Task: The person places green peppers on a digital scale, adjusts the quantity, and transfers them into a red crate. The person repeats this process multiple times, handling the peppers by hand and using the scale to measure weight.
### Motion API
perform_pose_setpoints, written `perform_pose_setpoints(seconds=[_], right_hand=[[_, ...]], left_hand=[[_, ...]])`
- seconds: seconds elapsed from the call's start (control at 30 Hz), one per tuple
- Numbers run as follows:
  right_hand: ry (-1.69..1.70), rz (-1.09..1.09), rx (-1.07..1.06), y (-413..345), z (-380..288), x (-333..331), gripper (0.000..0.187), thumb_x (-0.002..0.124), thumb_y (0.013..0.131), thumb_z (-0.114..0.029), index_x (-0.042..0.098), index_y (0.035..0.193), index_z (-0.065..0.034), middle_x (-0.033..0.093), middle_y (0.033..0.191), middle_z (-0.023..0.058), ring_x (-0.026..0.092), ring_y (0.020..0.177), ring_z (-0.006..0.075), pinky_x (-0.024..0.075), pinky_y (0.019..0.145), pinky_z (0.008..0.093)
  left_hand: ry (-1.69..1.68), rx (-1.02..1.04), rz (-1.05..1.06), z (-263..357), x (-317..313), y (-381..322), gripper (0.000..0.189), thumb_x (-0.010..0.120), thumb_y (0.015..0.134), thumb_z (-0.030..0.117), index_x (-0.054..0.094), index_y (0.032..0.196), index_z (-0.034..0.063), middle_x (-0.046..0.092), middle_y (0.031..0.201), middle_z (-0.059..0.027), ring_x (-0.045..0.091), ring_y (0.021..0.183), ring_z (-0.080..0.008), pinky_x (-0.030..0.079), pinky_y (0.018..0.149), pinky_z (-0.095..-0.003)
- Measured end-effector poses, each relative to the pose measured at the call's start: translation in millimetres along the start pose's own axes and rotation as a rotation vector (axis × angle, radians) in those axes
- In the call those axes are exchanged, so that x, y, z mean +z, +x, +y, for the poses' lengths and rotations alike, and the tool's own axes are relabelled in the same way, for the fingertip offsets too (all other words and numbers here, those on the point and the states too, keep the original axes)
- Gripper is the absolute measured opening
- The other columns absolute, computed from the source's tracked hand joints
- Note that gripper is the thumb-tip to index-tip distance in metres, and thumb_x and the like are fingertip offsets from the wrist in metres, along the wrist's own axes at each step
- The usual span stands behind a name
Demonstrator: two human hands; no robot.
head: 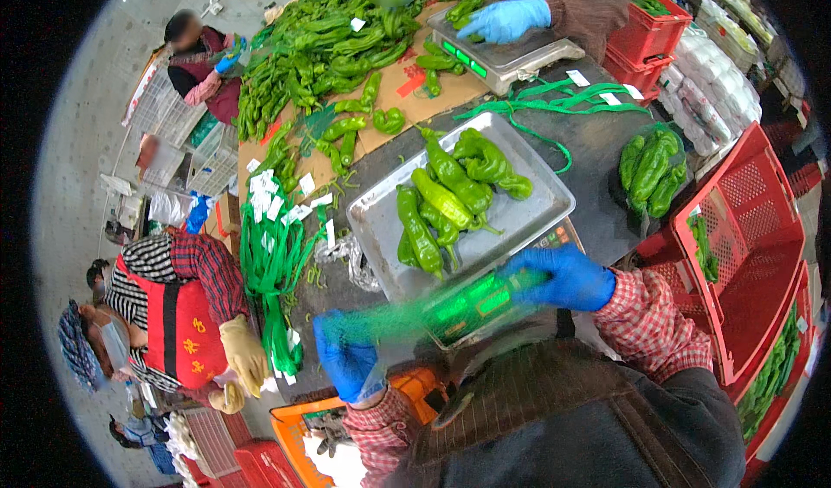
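Observation:
My left hand (346, 357), in a blue glove, is closed on one end of a green mesh bag (409, 313). The mesh is stretched and blurred across to my right hand (563, 276), also blue-gloved, which grips its other end. The net passes in front of the scale's lit green display (469, 303). Just beyond, a metal tray (376, 212) rests on the scale, tilted in view, with several green peppers (448, 196) in it. A filled net of peppers (652, 170) lies on the dark table to the right.
Loose peppers (324, 53) are heaped on cardboard at the far side. Green net bags with white tags (269, 248) hang at the left. A co-worker's gloved hand (506, 21) is over another scale (513, 60). Red crates (746, 228) stand at right; another co-worker (188, 319) is at left.

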State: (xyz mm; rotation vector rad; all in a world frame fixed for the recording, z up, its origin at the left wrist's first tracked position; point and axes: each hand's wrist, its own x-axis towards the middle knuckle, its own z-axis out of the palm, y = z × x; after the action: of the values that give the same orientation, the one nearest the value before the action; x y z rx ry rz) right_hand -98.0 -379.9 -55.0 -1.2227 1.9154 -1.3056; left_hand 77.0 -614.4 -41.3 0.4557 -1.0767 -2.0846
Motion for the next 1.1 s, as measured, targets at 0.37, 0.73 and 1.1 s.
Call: perform_pose_setpoints(seconds=[0.37,0.73,1.1], right_hand=[[0.471,0.19,0.027,-7.1,-9.8,-39.4,0.023,0.056,0.074,-0.012,0.052,0.095,-0.0021,0.055,0.088,0.0054,0.052,0.077,0.0118,0.0421,0.07,0.0243],[0.857,0.551,-0.057,8.2,43.8,-72.2,0.022,0.045,0.079,-0.014,0.051,0.093,0.0007,0.055,0.09,0.0082,0.053,0.08,0.0152,0.042,0.071,0.025],[-0.071,0.791,-0.126,22.3,24.8,-41.8,0.014,0.049,0.076,-0.003,0.054,0.089,-0.0011,0.057,0.076,0.004,0.051,0.066,0.0099,0.0425,0.06,0.0239]], left_hand=[[0.344,-0.008,-0.107,-15.8,29.4,14.5,0.021,0.051,0.073,0.003,0.053,0.094,0.0022,0.055,0.088,-0.0071,0.052,0.077,-0.0171,0.041,0.068,-0.0249],[1.245,0.144,-0.685,-38.8,56.3,-22.1,0.049,0.048,0.066,-0.004,0.043,0.113,0.0092,0.058,0.086,-0.0108,0.056,0.079,-0.0146,0.043,0.07,-0.0274],[0.09,-0.321,-0.572,-23.3,54.7,-10.8,0.024,0.046,0.075,0.005,0.048,0.099,0.0008,0.054,0.092,-0.0083,0.052,0.082,-0.0153,0.043,0.072,-0.0271]])
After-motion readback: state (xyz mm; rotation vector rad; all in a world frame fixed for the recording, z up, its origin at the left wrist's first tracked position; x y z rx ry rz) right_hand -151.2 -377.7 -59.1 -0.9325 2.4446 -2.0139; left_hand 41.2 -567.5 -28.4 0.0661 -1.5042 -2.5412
